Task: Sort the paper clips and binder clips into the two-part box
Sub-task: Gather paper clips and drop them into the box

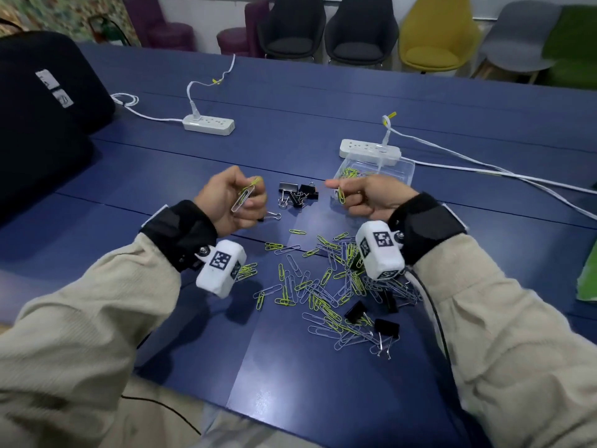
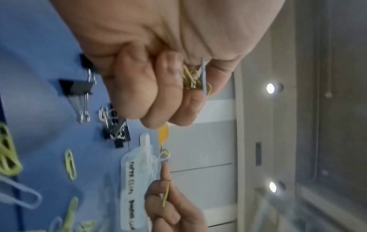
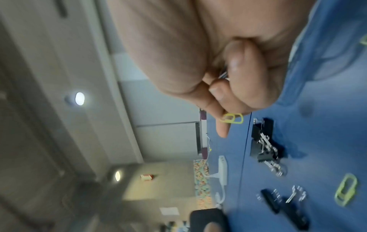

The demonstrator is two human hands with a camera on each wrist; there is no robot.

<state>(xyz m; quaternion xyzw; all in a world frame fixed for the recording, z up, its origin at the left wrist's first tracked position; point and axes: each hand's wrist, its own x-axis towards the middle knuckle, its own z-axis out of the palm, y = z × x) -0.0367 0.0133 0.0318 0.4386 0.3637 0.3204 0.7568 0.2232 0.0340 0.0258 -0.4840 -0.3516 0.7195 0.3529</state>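
Note:
My left hand point(image 1: 247, 198) is raised above the blue table and grips a small bundle of paper clips point(image 1: 245, 194), yellow and silver; the left wrist view shows the bundle point(image 2: 195, 80) between thumb and curled fingers. My right hand point(image 1: 339, 190) pinches one yellow paper clip point(image 1: 341, 195) just in front of the clear two-part box point(image 1: 405, 171), and the clip point(image 3: 232, 118) hangs from the fingertips. Yellow clips lie in the box's left part. A heap of black binder clips point(image 1: 297, 192) sits between my hands. A mixed pile of paper clips point(image 1: 323, 286) with a few binder clips point(image 1: 386, 328) lies near me.
Two white power strips point(image 1: 208, 123) point(image 1: 370, 151) lie behind the work area, and their cables point(image 1: 517, 179) trail off to the right and back. A black bag point(image 1: 42, 101) fills the table's left side. A green sheet point(image 1: 589, 276) lies at the right edge. Chairs stand beyond the table.

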